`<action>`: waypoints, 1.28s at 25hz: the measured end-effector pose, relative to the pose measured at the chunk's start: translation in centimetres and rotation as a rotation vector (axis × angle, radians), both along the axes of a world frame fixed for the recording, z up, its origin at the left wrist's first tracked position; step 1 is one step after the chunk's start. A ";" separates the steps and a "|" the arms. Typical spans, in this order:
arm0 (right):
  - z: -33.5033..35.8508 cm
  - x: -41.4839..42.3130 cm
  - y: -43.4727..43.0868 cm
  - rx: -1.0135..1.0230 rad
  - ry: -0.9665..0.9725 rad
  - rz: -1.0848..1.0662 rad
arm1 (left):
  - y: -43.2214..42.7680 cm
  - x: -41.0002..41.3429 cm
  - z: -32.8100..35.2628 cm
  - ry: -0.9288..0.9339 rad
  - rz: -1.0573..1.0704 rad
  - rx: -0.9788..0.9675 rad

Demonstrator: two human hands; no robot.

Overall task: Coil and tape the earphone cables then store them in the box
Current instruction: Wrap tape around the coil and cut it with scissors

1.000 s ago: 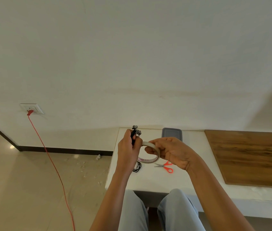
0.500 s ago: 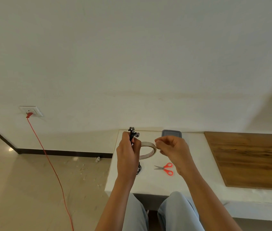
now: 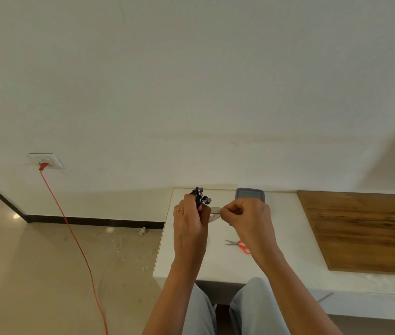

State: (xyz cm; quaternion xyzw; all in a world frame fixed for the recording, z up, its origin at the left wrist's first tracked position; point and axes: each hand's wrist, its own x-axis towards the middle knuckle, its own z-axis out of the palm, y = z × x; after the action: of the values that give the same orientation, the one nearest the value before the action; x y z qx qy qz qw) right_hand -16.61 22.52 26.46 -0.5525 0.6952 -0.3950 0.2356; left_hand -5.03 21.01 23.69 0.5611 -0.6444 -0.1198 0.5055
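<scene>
Above the white table [image 3: 293,226] near its left edge, bare top around the scissors [image 3: 237,245], the left hand [image 3: 190,221] gripped the coiled earphones [image 3: 200,199] and the right hand [image 3: 247,216] pinched the tape roll [image 3: 214,215] (flatter-looking than before), with the box [image 3: 250,195] behind.

Earphones [image 3: 200,198]: black with silver tips. Tape roll [image 3: 214,215]: off-white. Scissors [image 3: 240,245]: orange-red handles, grey blades. Box [image 3: 250,194]: grey. Surface [image 3: 191,262]: white. Board [image 3: 365,230]: brown wood grain. Floor cable [image 3: 75,240]: red.

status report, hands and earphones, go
Left hand grips coiled black earphones. Right hand pinches beige tape roll. Grey rectangular box beyond; red-handled scissors lie aside.
</scene>
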 end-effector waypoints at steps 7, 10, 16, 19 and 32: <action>-0.2 -0.1 -0.6 0.030 0.110 0.014 | 0.1 0.2 -0.3 -0.014 -0.016 -0.018; -0.2 0.1 -0.6 0.036 0.214 0.011 | 0.2 0.2 -0.6 -0.031 -0.019 -0.033; -0.4 -1.6 -1.3 0.059 0.118 -0.011 | 0.5 0.7 -0.5 0.264 0.012 0.059; -0.5 -3.8 -1.9 0.079 -0.041 -0.091 | -0.1 2.1 -1.1 0.431 0.093 0.146; -1.2 -2.9 -2.2 0.080 -0.491 0.181 | 0.2 1.2 -1.8 0.636 0.047 0.239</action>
State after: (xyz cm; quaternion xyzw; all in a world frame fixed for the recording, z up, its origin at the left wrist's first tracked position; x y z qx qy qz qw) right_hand -19.50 20.28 25.28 -0.4903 0.5799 -0.4667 0.4532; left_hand -3.84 21.22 21.90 0.5655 -0.4227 -0.3519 0.6145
